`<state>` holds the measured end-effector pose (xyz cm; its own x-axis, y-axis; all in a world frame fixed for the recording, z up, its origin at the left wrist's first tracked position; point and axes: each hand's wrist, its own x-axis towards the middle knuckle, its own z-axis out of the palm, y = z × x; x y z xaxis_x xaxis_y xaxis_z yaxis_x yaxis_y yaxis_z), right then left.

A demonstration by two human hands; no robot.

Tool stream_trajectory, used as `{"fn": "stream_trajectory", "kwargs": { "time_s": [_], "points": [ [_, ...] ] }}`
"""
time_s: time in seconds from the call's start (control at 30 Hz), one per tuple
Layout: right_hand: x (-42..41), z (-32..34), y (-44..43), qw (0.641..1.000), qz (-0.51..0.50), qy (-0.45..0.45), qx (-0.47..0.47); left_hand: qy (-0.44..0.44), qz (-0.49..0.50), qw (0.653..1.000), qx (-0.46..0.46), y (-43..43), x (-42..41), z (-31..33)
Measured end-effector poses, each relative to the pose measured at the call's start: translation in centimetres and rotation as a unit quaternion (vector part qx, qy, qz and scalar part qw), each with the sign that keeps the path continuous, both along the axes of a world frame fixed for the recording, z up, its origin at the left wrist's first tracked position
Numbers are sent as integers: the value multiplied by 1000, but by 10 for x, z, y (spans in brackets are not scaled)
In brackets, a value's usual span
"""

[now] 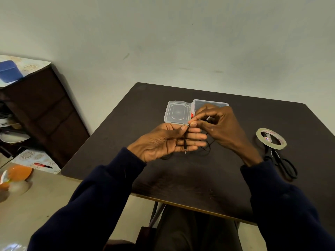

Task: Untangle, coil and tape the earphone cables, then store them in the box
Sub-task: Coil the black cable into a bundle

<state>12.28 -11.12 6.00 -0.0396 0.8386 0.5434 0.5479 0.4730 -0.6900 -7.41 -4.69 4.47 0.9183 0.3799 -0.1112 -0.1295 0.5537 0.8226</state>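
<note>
Head view: earphone cable (185, 140) is held above the worktop (181, 180) between both hands, its jack plug (185, 150) hanging down. Left hand (161, 142) pinches the cable near the plug, fingers clamped on it. Right hand (219, 124) pinches it just beside, fingers curled. Slack loops trail onto the worktop beneath. Open box (210, 102) stands just behind the hands, with tape roll (271, 138) and scissors (282, 160) to the right. Risk, as judged: pulling the slack taut could tighten a knot, and a loosened pinch would drop the cable.
</note>
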Motion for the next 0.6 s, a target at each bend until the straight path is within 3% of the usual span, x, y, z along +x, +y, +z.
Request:
{"fn": "stream_trajectory", "kwargs": {
  "time_s": [0.13,0.33,0.43,0.53,0.6],
  "points": [
    [-1,-5,3,998,-1,65,-18,-25,44,999,16,-8,5,1],
    [-32,-53,-2,973,-51,206,-91,-203,113,973,-14,-5,11,1],
    [-49,-67,-8,976,-46,180,-111,-228,166,959,5,2,13,1],
    [-57,-67,-14,991,-28,100,-86,-207,201,957,12,4,15,0],
    [-59,-63,-17,992,-47,97,-70,-195,208,958,16,4,15,-1]
  ]
}}
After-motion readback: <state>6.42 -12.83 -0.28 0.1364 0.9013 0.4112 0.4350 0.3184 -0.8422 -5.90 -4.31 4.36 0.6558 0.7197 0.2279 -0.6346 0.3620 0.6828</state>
